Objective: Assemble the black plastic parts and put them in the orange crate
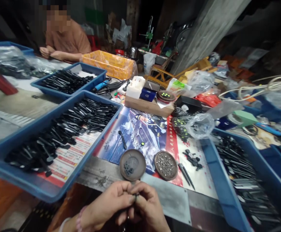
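My left hand [108, 201] and my right hand [148, 203] meet at the table's front edge, fingertips pinched together. Between them is a small dark part [136, 195], mostly covered by the fingers, so its kind does not show. Just beyond the hands is a brown dish [137, 158] with a few tiny black pieces. To its right, another round dish [166, 165] is full of tiny metal parts. Tweezers [186, 175] lie beside that dish, and small black round-headed pieces [192, 159] are scattered behind them. One slim black piece [122, 139] rests on the printed poster sheet [133, 129].
A blue tray [87, 161] of slim black pieces stands at left, another blue tray [82, 88] behind it. At right is a blue bin [219, 174] of similar pieces. A wooden box [147, 106] and plastic bags [200, 125] stand farther back. Across the table sits another person [68, 42].
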`<state>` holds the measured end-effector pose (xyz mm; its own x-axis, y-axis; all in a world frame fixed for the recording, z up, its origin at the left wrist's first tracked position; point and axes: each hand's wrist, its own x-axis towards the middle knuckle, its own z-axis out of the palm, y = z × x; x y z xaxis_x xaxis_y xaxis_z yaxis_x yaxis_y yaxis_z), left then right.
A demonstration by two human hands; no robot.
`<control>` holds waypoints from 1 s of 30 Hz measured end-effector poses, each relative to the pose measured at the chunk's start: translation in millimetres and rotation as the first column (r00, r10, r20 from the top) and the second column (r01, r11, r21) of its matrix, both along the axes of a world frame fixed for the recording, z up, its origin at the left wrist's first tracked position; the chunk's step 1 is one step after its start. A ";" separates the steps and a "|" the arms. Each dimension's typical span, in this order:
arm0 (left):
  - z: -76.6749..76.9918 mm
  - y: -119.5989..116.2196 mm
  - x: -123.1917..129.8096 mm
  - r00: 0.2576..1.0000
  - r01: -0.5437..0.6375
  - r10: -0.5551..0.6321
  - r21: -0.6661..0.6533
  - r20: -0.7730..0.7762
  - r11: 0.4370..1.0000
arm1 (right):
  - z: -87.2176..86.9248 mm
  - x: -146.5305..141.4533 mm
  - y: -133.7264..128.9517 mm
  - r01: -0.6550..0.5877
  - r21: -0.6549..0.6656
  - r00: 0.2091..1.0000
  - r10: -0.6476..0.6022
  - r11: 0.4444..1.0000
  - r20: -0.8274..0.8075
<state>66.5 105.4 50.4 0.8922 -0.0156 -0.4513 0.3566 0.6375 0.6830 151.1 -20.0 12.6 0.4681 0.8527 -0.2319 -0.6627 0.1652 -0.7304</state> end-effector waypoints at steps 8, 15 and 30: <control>1.3 -15.6 10.9 1.000 -0.027 0.027 0.033 0.015 0.999 | 5.3 10.8 -11.2 -0.012 -0.002 0.995 0.012 1.000 0.103; 5.1 -17.8 14.6 0.998 0.058 -0.060 0.128 0.018 0.990 | 18.8 72.7 -52.4 0.334 -0.324 0.766 -0.055 0.885 0.640; -1.7 -16.1 3.6 1.000 0.001 0.000 0.196 -0.006 0.981 | -6.0 242.1 -120.3 0.761 -0.639 0.433 0.647 0.110 0.628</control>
